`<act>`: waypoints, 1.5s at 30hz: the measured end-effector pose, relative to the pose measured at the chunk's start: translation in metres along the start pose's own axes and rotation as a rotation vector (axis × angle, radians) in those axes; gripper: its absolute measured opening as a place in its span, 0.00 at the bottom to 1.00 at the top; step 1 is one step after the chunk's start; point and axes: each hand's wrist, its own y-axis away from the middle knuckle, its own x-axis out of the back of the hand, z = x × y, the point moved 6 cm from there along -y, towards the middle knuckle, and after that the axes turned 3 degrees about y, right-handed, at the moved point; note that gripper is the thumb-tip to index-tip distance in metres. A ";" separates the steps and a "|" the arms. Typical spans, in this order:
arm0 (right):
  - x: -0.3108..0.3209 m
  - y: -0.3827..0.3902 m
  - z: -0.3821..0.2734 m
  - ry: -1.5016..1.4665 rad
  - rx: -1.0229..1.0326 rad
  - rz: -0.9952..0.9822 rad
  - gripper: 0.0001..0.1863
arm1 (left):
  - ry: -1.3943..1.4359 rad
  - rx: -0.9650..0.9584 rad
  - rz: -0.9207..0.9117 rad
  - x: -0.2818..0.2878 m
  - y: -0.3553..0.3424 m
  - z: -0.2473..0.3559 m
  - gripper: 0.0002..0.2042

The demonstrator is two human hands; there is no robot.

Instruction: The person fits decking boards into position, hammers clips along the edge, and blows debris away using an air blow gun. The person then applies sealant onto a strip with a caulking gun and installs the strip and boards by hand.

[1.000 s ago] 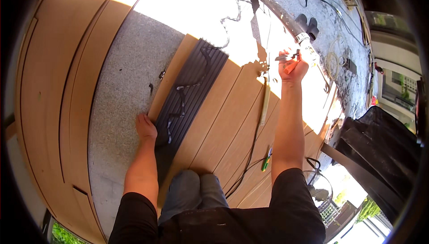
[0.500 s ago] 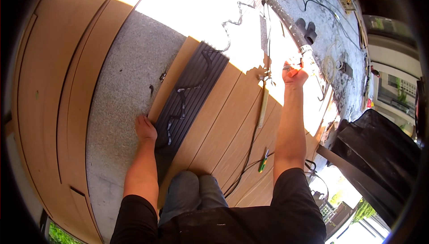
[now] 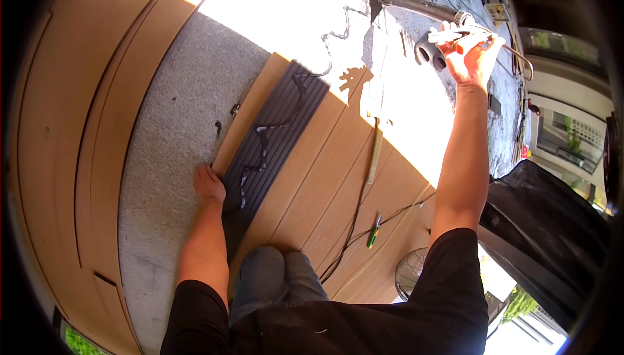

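My right hand point(image 3: 470, 61), reaching out at the upper right, grips the handle end of a caulking gun point(image 3: 419, 6). The gun's long dark barrel points left, its nozzle end above the far end of a dark grooved board point(image 3: 294, 105). Along that board runs a wavy bead of dark, shiny adhesive point(image 3: 262, 142). My left hand point(image 3: 210, 185) leans with fingers stretched out at the near end of a narrow tan strip point(image 3: 255, 111), beside bare concrete. Glare hides some of the right fingers.
Laid tan boards point(image 3: 331, 160) carry a green-handled knife-like tool point(image 3: 374, 231), a black cable point(image 3: 354, 241) and a thin bar point(image 3: 374, 153). Loose long boards point(image 3: 104, 160) lie left of the concrete point(image 3: 175, 108). Dark slip-on shoes point(image 3: 429, 51) sit beyond; black sheeting point(image 3: 552, 225) hangs right.
My right hand has moved right and farther away, swinging the caulking gun from a steep slant to nearly level. My left hand stays about where it was.
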 end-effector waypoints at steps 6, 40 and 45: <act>-0.008 -0.045 -0.022 0.201 0.059 -0.018 0.43 | -0.026 0.025 -0.039 -0.002 0.000 -0.003 0.09; 0.550 0.347 0.223 2.136 0.105 -0.138 0.35 | -0.101 0.155 -0.102 0.293 0.252 -0.195 0.13; 0.568 0.364 0.259 2.211 0.167 -0.210 0.38 | -0.221 0.517 -0.077 0.401 0.502 -0.279 0.13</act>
